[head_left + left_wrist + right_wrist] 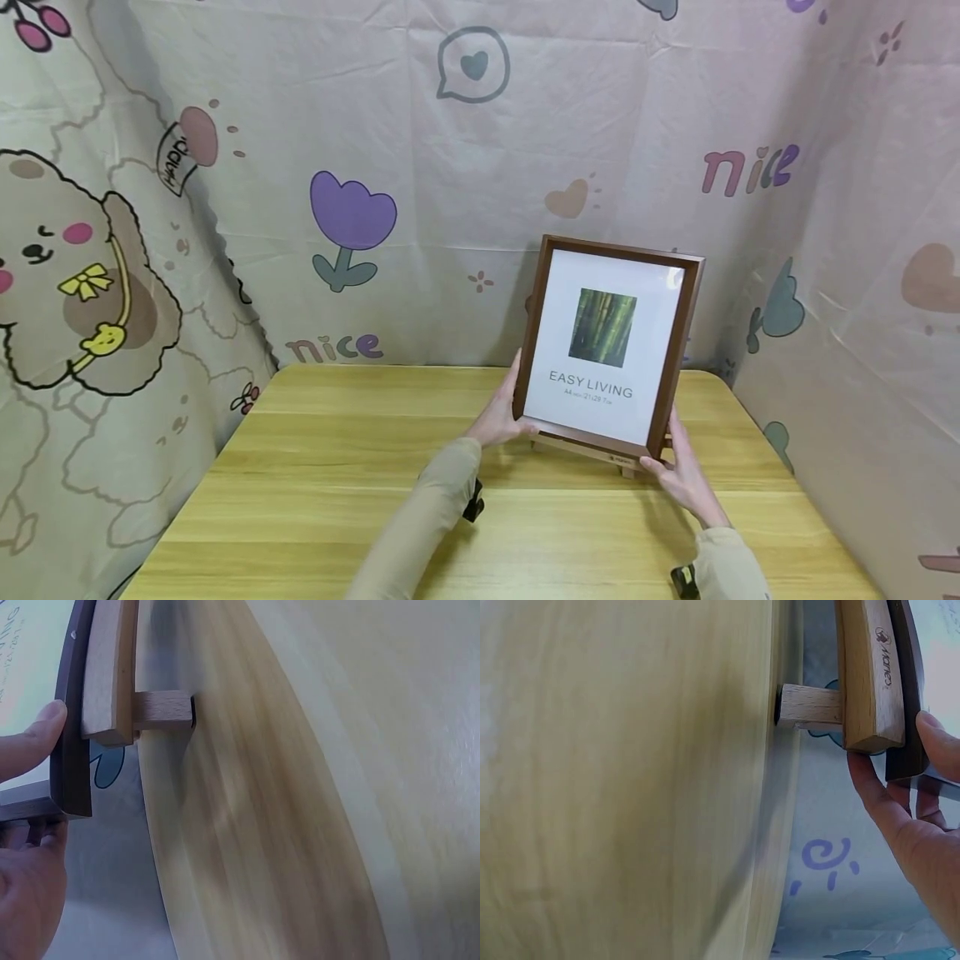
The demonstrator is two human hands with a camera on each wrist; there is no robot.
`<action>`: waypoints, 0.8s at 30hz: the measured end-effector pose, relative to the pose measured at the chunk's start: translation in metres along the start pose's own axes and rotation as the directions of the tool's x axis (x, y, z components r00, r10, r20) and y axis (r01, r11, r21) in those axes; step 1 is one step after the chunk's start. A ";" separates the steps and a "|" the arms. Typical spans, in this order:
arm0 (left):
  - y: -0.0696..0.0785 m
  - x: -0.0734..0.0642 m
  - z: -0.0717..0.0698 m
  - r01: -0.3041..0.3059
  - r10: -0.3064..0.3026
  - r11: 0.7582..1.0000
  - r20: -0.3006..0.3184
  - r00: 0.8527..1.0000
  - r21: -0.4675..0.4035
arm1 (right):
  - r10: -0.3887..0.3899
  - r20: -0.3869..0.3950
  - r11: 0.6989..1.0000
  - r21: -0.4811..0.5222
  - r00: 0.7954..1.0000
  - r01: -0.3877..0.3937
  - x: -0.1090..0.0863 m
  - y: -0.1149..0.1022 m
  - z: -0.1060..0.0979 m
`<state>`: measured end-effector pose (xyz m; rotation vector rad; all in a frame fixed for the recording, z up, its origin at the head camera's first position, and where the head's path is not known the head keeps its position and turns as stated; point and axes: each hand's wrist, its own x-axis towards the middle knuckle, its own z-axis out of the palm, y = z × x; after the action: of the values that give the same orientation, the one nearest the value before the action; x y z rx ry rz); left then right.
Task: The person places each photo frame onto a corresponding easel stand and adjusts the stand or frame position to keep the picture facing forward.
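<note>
A brown picture frame [609, 346] with a white "EASY LIVING" insert leans slightly back on a small wooden easel [585, 451]. My left hand [504, 412] grips the frame's lower left corner, its thumb [46, 729] on the front and the other fingers behind. At the lower right corner my right hand [681, 468] pinches the frame in the same way. One finger of that hand reaches the end of the easel's ledge [871, 682] in the right wrist view. The frame's bottom edge sits along this ledge, and its back is hidden.
The easel's short feet [166, 710] stand on a light wooden table [360, 483]. Behind the table hangs a printed cloth [450, 167], which also runs along the left and right sides. Dark straps [474, 502] show at both sleeves.
</note>
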<state>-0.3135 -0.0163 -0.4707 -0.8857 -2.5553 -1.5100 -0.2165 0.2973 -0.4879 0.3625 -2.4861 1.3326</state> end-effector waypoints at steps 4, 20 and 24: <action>-0.001 -0.002 0.003 0.058 -0.058 0.998 -0.016 0.998 -0.017 | 0.039 0.011 0.999 0.013 0.999 -0.040 0.001 -0.001 0.001; -0.018 -0.009 0.014 0.080 -0.087 0.982 -0.033 0.996 -0.172 | 0.136 -0.045 0.979 -0.145 0.990 -0.142 0.002 -0.002 0.003; -0.020 -0.009 0.016 0.083 -0.087 0.976 -0.008 0.996 -0.199 | 0.152 -0.040 0.983 -0.099 0.988 -0.156 0.001 -0.002 0.003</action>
<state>-0.3116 -0.0144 -0.4984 -0.7862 -2.4932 -1.8153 -0.2173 0.2933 -0.4875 0.1265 -2.5875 1.2500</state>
